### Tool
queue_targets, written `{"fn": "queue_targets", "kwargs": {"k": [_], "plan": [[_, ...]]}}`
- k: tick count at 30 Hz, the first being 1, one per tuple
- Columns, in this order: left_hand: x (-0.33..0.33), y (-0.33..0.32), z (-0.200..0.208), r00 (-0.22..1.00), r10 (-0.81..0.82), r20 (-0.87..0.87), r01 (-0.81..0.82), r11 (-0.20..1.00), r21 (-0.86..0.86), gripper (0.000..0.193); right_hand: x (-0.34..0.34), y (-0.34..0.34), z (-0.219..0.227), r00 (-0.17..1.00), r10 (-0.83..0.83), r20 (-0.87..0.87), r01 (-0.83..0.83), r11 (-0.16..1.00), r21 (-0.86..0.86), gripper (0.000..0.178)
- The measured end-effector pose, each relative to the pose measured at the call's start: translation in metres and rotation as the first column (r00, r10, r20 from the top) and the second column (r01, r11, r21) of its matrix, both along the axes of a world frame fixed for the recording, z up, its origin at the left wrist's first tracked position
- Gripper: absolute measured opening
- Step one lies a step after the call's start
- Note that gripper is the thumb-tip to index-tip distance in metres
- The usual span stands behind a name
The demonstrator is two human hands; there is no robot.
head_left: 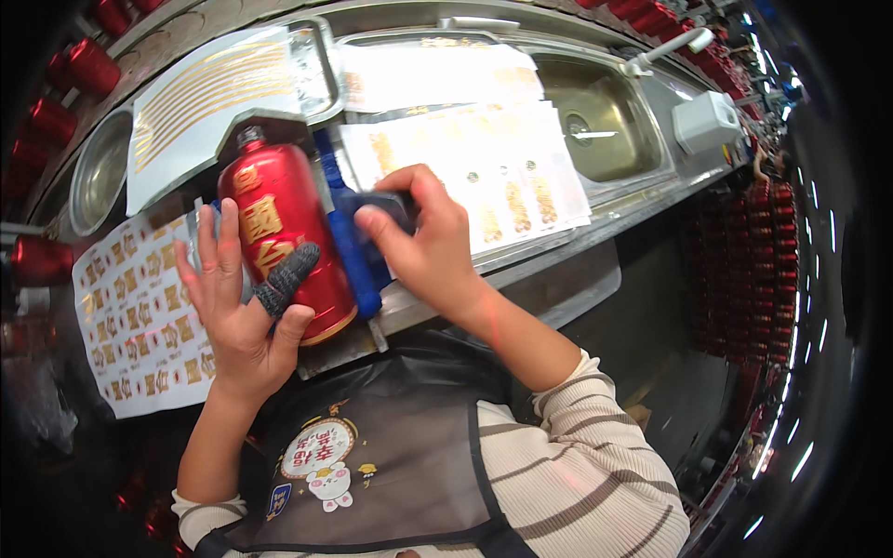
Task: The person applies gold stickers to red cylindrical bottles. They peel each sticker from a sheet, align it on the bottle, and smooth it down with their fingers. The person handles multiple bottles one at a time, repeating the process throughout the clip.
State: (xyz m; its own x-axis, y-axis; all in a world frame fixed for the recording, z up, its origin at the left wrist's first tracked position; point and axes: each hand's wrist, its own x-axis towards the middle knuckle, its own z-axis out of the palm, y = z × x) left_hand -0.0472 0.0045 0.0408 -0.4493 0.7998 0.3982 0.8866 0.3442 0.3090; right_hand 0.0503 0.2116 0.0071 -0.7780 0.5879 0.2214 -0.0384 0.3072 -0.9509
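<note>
A shiny red bottle (290, 223) with gold characters and a dark neck lies tilted in a holder with blue padded edges (358, 251). My left hand (244, 312) rests against its left and lower side, fingers stretched and apart, with a grey knitted cover on one finger. To the right of the bottle, my right hand (428, 232) is closed around a dark, flat piece (395, 206), possibly a scraper; its shape is blurred and partly hidden by the fingers. A white sheet of gold and red decals (130, 344) spreads out to the left of the bottle.
Beyond the holder lies a sheet of curved gold strips (214, 88). More decal sheets (544, 177) lie on the right, beside a steel sink (595, 130) with a white tap (670, 51). A white plastic container (705, 123) stands farther right. Red bottles (744, 270) are stacked below.
</note>
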Motion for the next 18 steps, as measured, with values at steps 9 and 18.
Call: {"fn": "queue_targets", "kwargs": {"k": [9,18], "plan": [[0.005,-0.018,-0.028,0.904,-0.034,0.426,-0.147,0.912,0.384,0.059,0.092,0.146,0.006,0.669,-0.602,0.434,0.278,0.746,0.606,0.041],[-0.001,-0.029,-0.033,0.831,-0.006,0.556,-0.248,0.891,0.38,0.057,0.137,0.259,-0.029,0.742,-0.374,0.557,0.281,0.927,0.248,0.028]]}}
